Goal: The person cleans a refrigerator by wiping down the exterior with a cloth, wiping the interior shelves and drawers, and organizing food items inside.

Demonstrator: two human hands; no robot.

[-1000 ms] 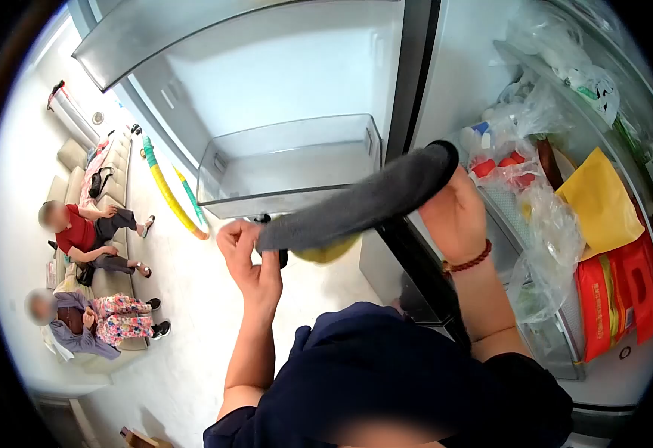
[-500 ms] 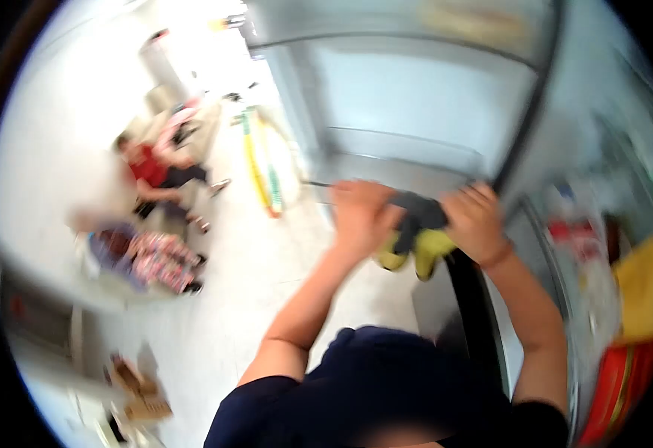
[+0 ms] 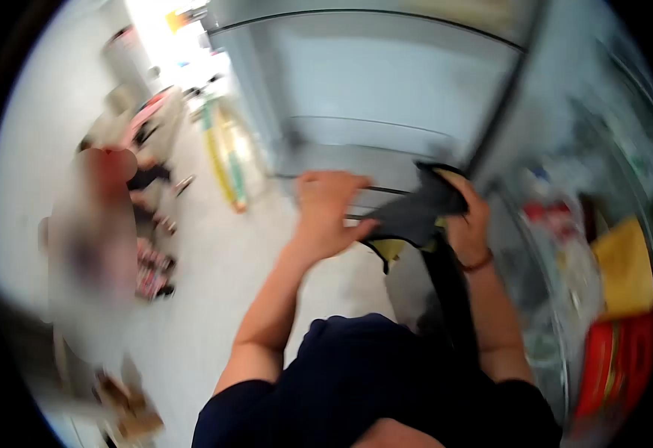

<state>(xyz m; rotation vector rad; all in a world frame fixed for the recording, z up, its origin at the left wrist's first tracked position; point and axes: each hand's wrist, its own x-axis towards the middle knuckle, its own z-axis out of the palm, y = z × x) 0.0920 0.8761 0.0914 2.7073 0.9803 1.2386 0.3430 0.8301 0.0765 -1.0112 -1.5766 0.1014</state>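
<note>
A limp grey cloth (image 3: 409, 215) with black edging and a yellow-green underside hangs between my two hands, in front of the door bin of an open fridge. My left hand (image 3: 329, 209) has its fingers at the bin's edge and its thumb against the cloth's left end. On the other side, my right hand (image 3: 468, 220) grips the cloth's right end, thumb and fingers wrapped round it. The door bin (image 3: 386, 157) is pale and see-through. Motion blurs the view.
Fridge shelves at the right hold plastic bags (image 3: 580, 276), a yellow packet (image 3: 625, 265) and a red package (image 3: 618, 358). Two blurred people sit on a sofa at the left. Yellow and green hoops (image 3: 218, 153) lie on the floor. A cardboard box (image 3: 136, 418) stands at the lower left.
The cloth, first stretched out long between my hands, was bunched at the door bin and now hangs more spread. The view has swung, and the lower-left box has come into sight.
</note>
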